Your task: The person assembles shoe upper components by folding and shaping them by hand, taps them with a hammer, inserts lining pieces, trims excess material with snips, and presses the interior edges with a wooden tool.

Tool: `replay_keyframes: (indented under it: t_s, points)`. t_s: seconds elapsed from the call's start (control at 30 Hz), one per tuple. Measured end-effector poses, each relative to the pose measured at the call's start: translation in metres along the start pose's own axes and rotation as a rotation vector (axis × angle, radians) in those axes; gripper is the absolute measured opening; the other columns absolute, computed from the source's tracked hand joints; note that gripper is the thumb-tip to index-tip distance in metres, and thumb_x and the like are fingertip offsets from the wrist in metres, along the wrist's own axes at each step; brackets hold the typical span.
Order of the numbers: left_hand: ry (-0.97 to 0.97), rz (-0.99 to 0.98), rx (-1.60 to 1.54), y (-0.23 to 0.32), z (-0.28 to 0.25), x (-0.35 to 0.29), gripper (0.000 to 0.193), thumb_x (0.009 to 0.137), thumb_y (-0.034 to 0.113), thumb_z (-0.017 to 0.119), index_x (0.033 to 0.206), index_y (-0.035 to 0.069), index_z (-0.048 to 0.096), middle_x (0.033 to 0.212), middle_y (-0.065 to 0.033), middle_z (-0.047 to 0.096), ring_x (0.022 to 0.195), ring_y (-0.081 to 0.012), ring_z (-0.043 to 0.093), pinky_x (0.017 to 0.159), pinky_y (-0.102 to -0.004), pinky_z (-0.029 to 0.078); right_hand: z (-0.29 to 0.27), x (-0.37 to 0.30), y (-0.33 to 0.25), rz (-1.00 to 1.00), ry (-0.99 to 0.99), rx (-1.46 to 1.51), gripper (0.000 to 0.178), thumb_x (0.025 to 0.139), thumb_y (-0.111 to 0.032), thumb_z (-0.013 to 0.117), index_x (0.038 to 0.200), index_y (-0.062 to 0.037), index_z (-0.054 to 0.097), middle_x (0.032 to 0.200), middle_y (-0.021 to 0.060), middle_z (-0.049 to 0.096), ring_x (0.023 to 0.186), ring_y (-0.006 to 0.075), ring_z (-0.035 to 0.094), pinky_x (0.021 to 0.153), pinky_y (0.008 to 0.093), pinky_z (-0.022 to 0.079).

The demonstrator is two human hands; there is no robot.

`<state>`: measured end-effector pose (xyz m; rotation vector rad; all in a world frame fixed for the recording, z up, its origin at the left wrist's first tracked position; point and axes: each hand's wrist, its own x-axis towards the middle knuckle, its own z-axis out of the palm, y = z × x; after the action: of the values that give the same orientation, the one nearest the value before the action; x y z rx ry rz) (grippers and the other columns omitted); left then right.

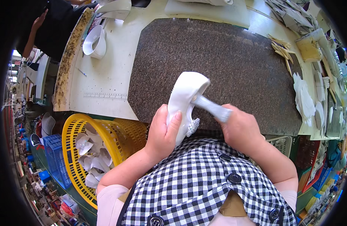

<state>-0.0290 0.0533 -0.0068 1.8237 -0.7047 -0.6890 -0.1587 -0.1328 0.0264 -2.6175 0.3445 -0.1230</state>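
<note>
My left hand (162, 130) is closed around a glossy white shoe (183, 92), its thumb on the side. The shoe is tilted over the near edge of the dark board, and a sparkling ornament (193, 127) sits on its lower right side. In my right hand (239, 126) is a silver-grey, hammer-like tool (213, 107), gripped at its wider end. Its narrow end meets or overlaps the shoe's right side; motion blur hides whether they touch.
A dark speckled board (218, 49) lies on the pale table (109, 75). White curved pieces (95, 42) stand at far left. White scraps (304, 96) and pale strips (282, 51) lie right. A yellow basket (124, 130) of white pieces stands below left. Another person (54, 30) is at upper left.
</note>
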Motion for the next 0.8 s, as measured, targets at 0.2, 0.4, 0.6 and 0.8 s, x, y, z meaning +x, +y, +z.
replay_keyframes:
  t_s: [0.2,0.4,0.6,0.8]
  points:
    - [0.085,0.139,0.037,-0.005,0.007,-0.006,0.026,0.095,0.021,0.044,0.106,-0.003,0.048,0.097,-0.0165,0.049,0.089,-0.0285,0.051,0.079,-0.037,0.041,-0.011,0.004,-0.006,-0.046,-0.098,0.03,0.016,0.085,-0.016,0.059,0.087,-0.0043,0.048,0.076,0.0123,0.059,0.066,0.031,0.062,0.054,0.0402,0.049]
    - [0.104,0.208,0.155,-0.007,0.007,-0.008,0.029,0.096,0.022,0.043,0.11,-0.003,0.048,0.098,-0.014,0.048,0.088,-0.0252,0.051,0.079,-0.0346,0.041,-0.013,0.005,-0.003,0.012,-0.232,0.016,0.014,0.084,-0.014,0.059,0.088,-0.0046,0.05,0.079,0.0128,0.061,0.068,0.0299,0.063,0.055,0.0394,0.049]
    - [0.109,0.171,0.104,-0.003,0.008,-0.006,0.028,0.096,0.023,0.043,0.107,-0.003,0.048,0.095,-0.0135,0.05,0.086,-0.0232,0.052,0.077,-0.0332,0.042,-0.006,0.003,0.001,-0.086,-0.153,0.001,0.017,0.083,-0.015,0.061,0.09,-0.005,0.05,0.078,0.0116,0.061,0.067,0.0295,0.063,0.054,0.0391,0.049]
    - [0.067,0.011,-0.051,-0.003,-0.003,0.01,0.026,0.097,0.024,0.046,0.106,0.0,0.05,0.088,-0.0049,0.057,0.076,-0.0105,0.054,0.068,-0.0243,0.044,0.001,0.017,-0.004,0.001,0.008,-0.037,0.017,0.085,-0.016,0.059,0.089,-0.0042,0.048,0.076,0.0118,0.06,0.064,0.031,0.062,0.053,0.04,0.049]
